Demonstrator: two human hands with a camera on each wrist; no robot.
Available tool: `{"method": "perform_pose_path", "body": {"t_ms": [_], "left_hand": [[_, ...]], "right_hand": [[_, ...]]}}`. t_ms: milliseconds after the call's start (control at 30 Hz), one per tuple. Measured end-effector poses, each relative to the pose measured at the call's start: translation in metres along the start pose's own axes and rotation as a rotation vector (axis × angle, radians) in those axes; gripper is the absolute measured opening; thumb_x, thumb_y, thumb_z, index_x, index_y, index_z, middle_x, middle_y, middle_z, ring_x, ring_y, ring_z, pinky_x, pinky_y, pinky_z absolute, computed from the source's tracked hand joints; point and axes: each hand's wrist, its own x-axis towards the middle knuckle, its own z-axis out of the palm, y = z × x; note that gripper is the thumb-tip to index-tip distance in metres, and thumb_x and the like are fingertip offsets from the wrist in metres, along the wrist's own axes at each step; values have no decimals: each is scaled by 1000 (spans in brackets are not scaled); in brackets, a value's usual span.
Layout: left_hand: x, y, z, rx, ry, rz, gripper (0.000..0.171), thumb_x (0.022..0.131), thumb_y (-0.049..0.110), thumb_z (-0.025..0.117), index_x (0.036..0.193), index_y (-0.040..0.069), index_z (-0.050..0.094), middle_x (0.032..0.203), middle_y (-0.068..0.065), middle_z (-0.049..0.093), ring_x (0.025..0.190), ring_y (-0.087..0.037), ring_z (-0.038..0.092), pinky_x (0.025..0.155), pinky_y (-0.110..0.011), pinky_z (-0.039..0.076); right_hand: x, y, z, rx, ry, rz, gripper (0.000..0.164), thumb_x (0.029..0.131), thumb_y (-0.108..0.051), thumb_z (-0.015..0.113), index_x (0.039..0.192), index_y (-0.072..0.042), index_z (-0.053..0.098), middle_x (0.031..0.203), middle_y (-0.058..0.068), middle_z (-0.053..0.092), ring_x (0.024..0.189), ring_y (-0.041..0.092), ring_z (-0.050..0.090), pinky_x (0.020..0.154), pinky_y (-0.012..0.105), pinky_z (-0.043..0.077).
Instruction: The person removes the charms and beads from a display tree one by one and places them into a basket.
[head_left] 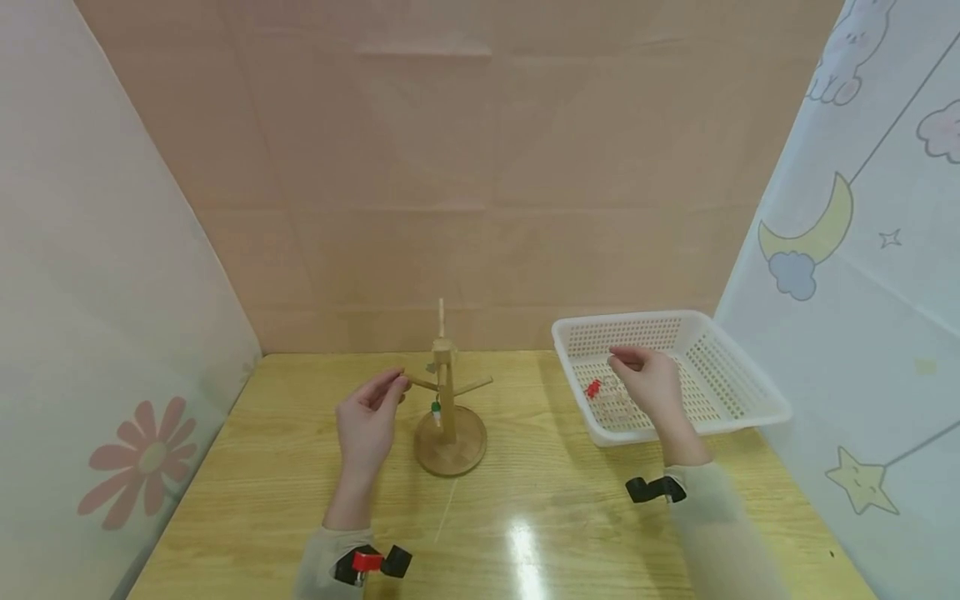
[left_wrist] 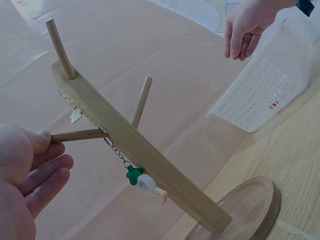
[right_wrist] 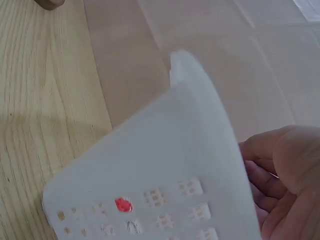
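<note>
A wooden stand (head_left: 448, 421) with a round base and slanting pegs stands on the table. My left hand (head_left: 366, 421) pinches the tip of its left peg (left_wrist: 75, 135) between thumb and forefinger, the other fingers loosely bent. A keychain (left_wrist: 134, 176) with a green and white charm hangs by its ring from that peg, near the post. Higher on the post hangs a thin chain with a small leaf-like charm (left_wrist: 75, 115). My right hand (head_left: 652, 387) is over the white basket (head_left: 712, 367), its fingers loosely bent with nothing visible in them.
Inside the basket lie a red trinket (head_left: 593, 388) and some small pale pieces (head_left: 617, 407). The basket stands at the table's back right, close to the patterned right-hand cloth (head_left: 862, 333). A brown sheet (head_left: 480, 167) rises behind the wooden table (head_left: 285, 467).
</note>
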Motion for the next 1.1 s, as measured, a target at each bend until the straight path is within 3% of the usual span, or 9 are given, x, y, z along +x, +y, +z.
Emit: {"method": "perform_pose_path", "body": {"t_ms": [100, 233, 467, 700, 900, 1100], "left_hand": [[0, 1, 0, -3, -3, -6, 15, 101, 5, 75, 114, -1, 80, 103, -18, 80, 87, -8, 76, 81, -22, 65], [0, 0, 0, 0, -4, -1, 15, 101, 5, 75, 114, -1, 80, 103, -19, 80, 88, -12, 77, 81, -22, 65], [-1, 2, 0, -1, 4, -10, 16, 101, 7, 75, 114, -2, 79, 104, -20, 79, 87, -6, 76, 81, -21, 65], [1, 2, 1, -27, 5, -20, 16, 101, 7, 75, 115, -1, 79, 106, -19, 79, 94, -28, 79, 82, -25, 65], [2, 4, 1, -41, 18, -53, 18, 102, 5, 74, 117, -4, 78, 109, -22, 78, 93, -19, 79, 82, -24, 65], [0, 3, 1, -40, 4, -38, 17, 102, 3, 73, 117, -5, 78, 108, -23, 78, 89, -6, 76, 80, -23, 65]], "right_hand": [[-3, -6, 1, 38, 7, 2, 27, 104, -21, 72, 123, -2, 78, 111, 17, 79, 100, 34, 76, 74, 10, 53], [-6, -10, 3, 54, 28, 1, 25, 104, -20, 73, 122, -4, 79, 110, 16, 80, 97, 28, 76, 73, 7, 52], [-9, -14, 3, 88, 61, -9, 26, 104, -23, 74, 122, -5, 79, 108, 13, 80, 86, 2, 70, 73, 7, 54], [-12, -20, 1, 142, 78, -19, 27, 103, -21, 74, 122, -2, 78, 109, 15, 79, 83, -5, 66, 72, 7, 54], [-15, -28, 2, 216, 81, -15, 29, 103, -22, 76, 122, 0, 78, 110, 16, 79, 85, -2, 67, 74, 8, 56], [-26, -40, 4, 318, 73, -5, 30, 103, -24, 76, 122, -2, 78, 112, 17, 78, 89, 2, 70, 79, 11, 58]]}}
